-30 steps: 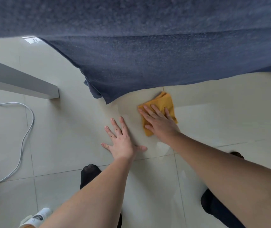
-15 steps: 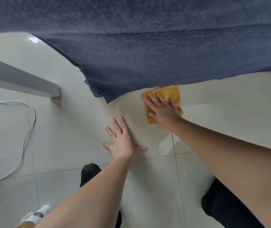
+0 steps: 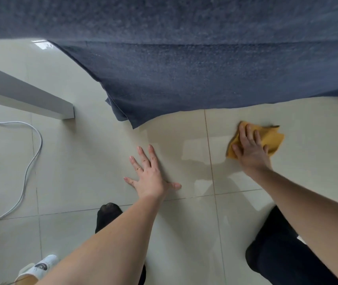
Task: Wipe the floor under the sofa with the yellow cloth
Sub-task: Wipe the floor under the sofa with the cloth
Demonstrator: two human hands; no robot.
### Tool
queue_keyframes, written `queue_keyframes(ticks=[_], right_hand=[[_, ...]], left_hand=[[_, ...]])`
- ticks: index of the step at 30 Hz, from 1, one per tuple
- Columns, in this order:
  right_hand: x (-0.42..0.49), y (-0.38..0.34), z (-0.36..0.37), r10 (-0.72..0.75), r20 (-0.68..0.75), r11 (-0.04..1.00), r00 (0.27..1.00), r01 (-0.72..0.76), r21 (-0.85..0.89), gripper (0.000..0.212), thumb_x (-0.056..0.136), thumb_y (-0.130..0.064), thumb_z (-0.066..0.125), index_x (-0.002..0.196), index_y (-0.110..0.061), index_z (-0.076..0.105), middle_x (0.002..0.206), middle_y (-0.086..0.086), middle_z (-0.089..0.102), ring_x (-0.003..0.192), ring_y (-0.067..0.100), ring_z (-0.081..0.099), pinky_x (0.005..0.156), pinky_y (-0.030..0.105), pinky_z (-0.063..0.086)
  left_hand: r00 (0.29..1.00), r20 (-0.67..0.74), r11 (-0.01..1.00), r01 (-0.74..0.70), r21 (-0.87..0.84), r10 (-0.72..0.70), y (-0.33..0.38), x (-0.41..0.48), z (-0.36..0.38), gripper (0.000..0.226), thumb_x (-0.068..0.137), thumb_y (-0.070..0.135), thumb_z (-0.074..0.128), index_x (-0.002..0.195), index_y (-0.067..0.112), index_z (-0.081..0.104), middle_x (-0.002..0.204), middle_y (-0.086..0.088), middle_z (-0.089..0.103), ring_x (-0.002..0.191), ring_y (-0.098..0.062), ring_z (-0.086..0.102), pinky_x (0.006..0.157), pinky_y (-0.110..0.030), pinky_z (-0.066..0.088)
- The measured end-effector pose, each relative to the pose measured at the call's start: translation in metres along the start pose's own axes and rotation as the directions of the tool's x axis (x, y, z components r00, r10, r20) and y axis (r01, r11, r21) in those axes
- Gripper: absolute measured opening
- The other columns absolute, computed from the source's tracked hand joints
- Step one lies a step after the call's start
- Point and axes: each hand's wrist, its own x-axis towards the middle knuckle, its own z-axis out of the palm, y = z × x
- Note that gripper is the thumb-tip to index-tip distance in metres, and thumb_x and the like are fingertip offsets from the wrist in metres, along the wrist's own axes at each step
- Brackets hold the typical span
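Note:
The yellow cloth lies bunched on the pale tiled floor, just in front of the dark blue sofa cover that hangs down across the top of the view. My right hand presses flat on the cloth, fingers spread over its left part. My left hand rests palm down on the bare tile to the left, fingers apart, holding nothing. A damp streak shows on the tiles between my two hands. The floor beneath the sofa is hidden by the cover.
A grey-white beam or furniture edge juts in from the left. A white cable loops over the floor at the left. A white slipper sits at the bottom left. My dark-clothed knees rest on the tiles.
My right hand has slid the yellow cloth to the right along the sofa's edge, leaving a wet trace. The left hand stays planted in place.

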Motion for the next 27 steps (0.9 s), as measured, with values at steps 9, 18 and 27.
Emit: queue_keyframes(ticks=[9,18,27], right_hand=[[-0.039,-0.121,0.063,-0.391,0.149,0.887,0.908,0.415,-0.201,0.071,0.11,-0.043,0.033,0.161,-0.045,-0.016,0.172,-0.019,-0.014,0.16,0.018,-0.012,0.125,0.064,0.005],[0.053,-0.151,0.007,-0.318,0.036,0.931,0.947,0.32,-0.174,0.067,0.107,-0.052,0.034,0.165,-0.036,0.006,0.175,-0.011,0.003,0.161,0.019,0.001,0.127,0.057,0.004],[-0.034,-0.047,0.034,-0.242,0.13,0.939,0.961,0.266,-0.218,0.072,0.109,-0.047,0.031,0.161,-0.041,-0.017,0.173,-0.013,-0.013,0.161,0.022,-0.01,0.126,0.063,0.008]], left_hand=[[1.0,-0.011,1.0,-0.006,0.004,0.006,-0.001,-0.001,0.001,0.17,0.051,0.077,0.088,0.156,0.035,-0.039,0.163,0.002,-0.048,0.155,-0.039,-0.033,0.112,-0.084,0.01],[1.0,-0.011,1.0,-0.005,-0.006,0.005,-0.001,-0.003,-0.001,0.169,0.053,0.075,0.089,0.156,0.035,-0.039,0.163,0.002,-0.048,0.155,-0.038,-0.034,0.114,-0.084,0.01],[1.0,-0.028,1.0,-0.011,-0.014,0.01,-0.002,-0.003,0.001,0.168,0.052,0.076,0.088,0.156,0.036,-0.038,0.164,0.003,-0.047,0.155,-0.037,-0.034,0.115,-0.083,0.011]])
